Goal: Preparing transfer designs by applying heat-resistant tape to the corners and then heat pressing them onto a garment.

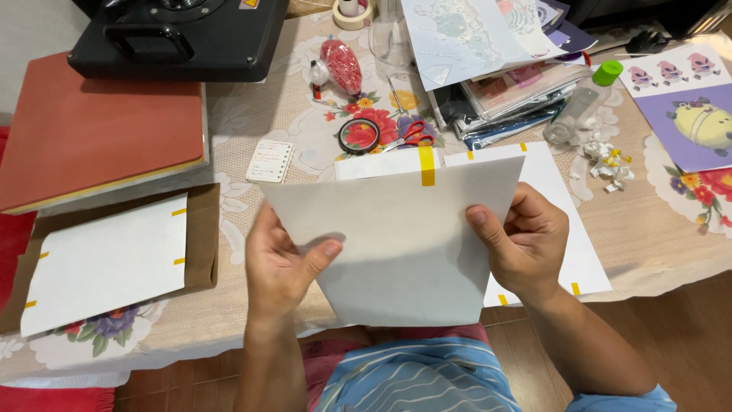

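A white sheet (400, 244), tilted and lifted off the table (656, 236), sits at the centre of the view with a strip of yellow tape (426, 165) fixed across its top edge. The left hand (284, 263) is clamped on the sheet's left edge, thumb pressed on the front and fingers behind; the right hand (526, 240) grips the right edge the same way. Just behind the sheet, flat on the table, lies another white sheet with yellow tape tabs (568, 252) along its borders. Well to the left of the held sheet, a taped white sheet on brown paper (107, 263) already looks finished, so by appearance at least one piece is taped down, while the held one carries a single strip and is not yet laid flat. Beyond the held sheet's top edge are small red-handled scissors (412, 139) and a round magnifier (359, 136); farther off to the upper left stands a black press machine (179, 38) beside a reddish-brown pad (91, 126).
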